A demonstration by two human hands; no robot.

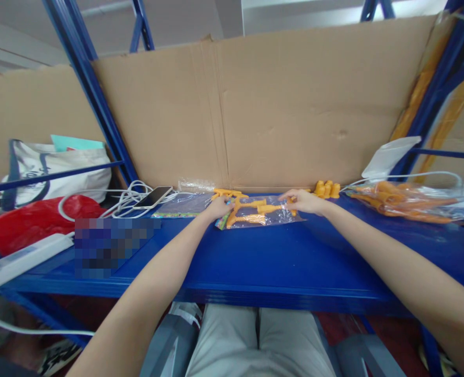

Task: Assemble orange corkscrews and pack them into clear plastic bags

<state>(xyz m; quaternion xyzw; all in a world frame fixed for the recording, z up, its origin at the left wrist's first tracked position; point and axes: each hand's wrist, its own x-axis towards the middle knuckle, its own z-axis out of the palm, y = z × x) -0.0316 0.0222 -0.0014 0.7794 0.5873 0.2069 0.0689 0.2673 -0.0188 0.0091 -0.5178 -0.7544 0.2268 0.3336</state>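
Both my arms reach forward over a blue shelf surface (271, 262). My left hand (218, 207) is closed on the left end of an orange plastic toy piece (255, 208) that lies on a clear plastic bag (273, 217). My right hand (302, 200) pinches the right end of the same orange piece. More orange parts (227, 193) lie just behind my left hand, and a small cluster of orange pieces (327, 189) stands behind my right hand.
A cardboard sheet (279, 104) walls off the back. At the left lie a phone (153, 197), white cables (125, 201), a red bag (31, 222), a white tote (55, 167) and a second clear bag (182, 205). A bag of orange parts (408, 201) sits at the right.
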